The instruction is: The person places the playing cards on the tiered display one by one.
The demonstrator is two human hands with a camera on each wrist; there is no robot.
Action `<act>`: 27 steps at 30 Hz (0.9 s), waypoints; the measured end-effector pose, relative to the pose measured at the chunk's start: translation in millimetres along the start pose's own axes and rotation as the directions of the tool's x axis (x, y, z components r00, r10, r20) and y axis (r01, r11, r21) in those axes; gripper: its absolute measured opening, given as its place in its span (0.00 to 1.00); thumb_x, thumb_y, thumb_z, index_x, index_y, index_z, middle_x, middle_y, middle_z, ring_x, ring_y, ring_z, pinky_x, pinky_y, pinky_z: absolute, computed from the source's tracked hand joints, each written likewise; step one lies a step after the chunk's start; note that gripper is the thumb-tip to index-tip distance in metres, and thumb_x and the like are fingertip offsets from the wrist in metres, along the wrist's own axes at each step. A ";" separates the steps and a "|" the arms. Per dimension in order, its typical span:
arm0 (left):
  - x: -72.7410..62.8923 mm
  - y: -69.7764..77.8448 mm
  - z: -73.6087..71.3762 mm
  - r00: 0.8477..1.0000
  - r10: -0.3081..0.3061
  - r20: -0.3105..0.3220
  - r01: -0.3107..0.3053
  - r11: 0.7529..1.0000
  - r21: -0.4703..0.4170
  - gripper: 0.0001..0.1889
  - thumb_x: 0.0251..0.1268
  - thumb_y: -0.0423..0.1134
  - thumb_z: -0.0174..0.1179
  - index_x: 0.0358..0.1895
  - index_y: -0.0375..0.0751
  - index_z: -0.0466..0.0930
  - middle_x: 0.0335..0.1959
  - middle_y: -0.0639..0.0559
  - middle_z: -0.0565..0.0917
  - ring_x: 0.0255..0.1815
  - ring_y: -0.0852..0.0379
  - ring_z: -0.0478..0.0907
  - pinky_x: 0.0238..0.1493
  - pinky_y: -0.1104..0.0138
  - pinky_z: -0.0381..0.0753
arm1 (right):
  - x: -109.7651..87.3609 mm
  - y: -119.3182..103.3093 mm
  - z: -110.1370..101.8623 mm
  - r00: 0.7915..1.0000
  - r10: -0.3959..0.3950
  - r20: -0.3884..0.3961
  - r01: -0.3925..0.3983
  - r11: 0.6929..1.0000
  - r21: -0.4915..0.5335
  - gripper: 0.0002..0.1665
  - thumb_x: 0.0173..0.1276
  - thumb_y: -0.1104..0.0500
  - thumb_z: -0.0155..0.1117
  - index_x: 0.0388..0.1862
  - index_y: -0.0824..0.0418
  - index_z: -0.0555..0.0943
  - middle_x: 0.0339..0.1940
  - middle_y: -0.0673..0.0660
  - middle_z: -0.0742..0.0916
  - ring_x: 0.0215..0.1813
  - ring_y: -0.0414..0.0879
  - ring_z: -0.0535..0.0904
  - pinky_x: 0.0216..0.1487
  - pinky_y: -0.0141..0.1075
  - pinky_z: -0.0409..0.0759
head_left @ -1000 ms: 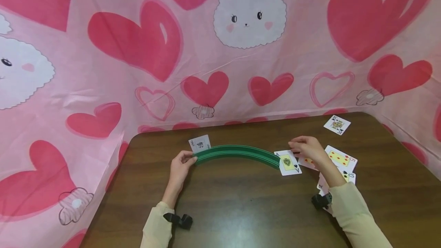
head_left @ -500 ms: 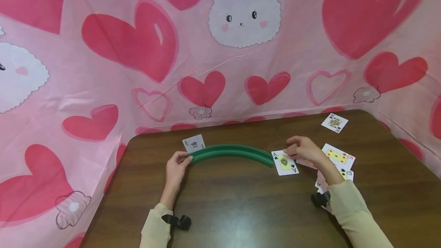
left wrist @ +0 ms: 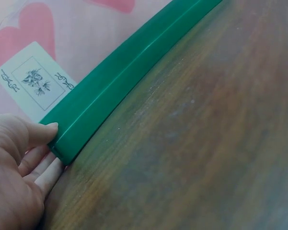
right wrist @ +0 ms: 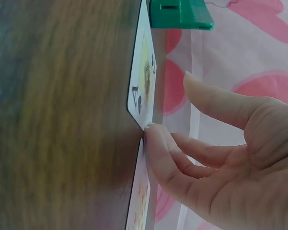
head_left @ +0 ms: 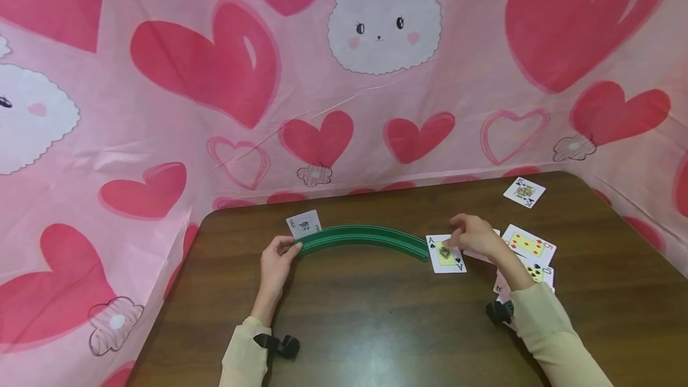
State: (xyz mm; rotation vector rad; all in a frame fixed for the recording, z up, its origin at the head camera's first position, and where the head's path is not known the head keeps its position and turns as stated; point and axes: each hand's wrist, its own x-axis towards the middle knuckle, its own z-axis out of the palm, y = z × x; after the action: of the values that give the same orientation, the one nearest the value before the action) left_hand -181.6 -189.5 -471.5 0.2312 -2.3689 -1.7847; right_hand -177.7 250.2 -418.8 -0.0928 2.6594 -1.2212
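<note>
While the left hand (head_left: pixel 276 260) pinches the nine o'clock end of the curved green holder (head_left: pixel 360 235) on the bench (head_left: pixel 371 321), the right hand (head_left: pixel 477 236), thumb spread wide, has a fingertip on the ace of spades (head_left: pixel 444 258), just beside the holder's three o'clock end. A joker (head_left: pixel 306 221) rises behind the pinched end (a king (head_left: pixel 524 193) lies well apart, toward two o'clock).

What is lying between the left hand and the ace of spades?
The curved green strip spans the stretch between the left hand and the ace of spades; this shows in the head view.
</note>
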 end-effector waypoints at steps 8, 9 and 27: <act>-1.0 -0.3 0.3 1.000 0.006 0.003 -0.006 1.000 -0.005 0.13 0.72 0.35 0.66 0.52 0.30 0.82 0.52 0.37 0.84 0.52 0.48 0.79 0.45 0.74 0.75 | -0.2 -3.9 3.6 0.998 0.040 0.039 -0.040 0.999 -0.011 0.40 0.64 0.59 0.75 0.65 0.82 0.69 0.41 0.66 0.87 0.41 0.54 0.82 0.48 0.48 0.80; -0.8 -0.3 0.5 1.000 0.004 0.005 -0.004 1.000 -0.011 0.13 0.72 0.35 0.66 0.52 0.30 0.82 0.52 0.37 0.84 0.52 0.47 0.79 0.45 0.74 0.75 | -0.1 -4.3 3.9 0.998 0.046 0.047 -0.047 0.999 0.009 0.40 0.64 0.59 0.74 0.65 0.83 0.69 0.41 0.67 0.86 0.41 0.54 0.82 0.47 0.48 0.81; 2.2 -1.1 -0.8 1.000 -0.007 -0.009 0.007 1.000 -0.014 0.12 0.71 0.34 0.66 0.52 0.31 0.82 0.51 0.38 0.84 0.51 0.48 0.79 0.45 0.74 0.75 | 5.2 -6.6 11.0 0.988 -0.146 0.049 0.154 0.962 -0.227 0.25 0.54 0.63 0.81 0.49 0.74 0.84 0.49 0.74 0.81 0.52 0.66 0.74 0.58 0.62 0.71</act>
State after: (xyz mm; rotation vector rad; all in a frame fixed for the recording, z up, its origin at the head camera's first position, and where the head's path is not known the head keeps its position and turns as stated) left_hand -183.5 -191.1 -472.3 0.2456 -2.3519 -1.7983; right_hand -180.6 237.0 -421.6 -0.3539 2.7980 -0.9357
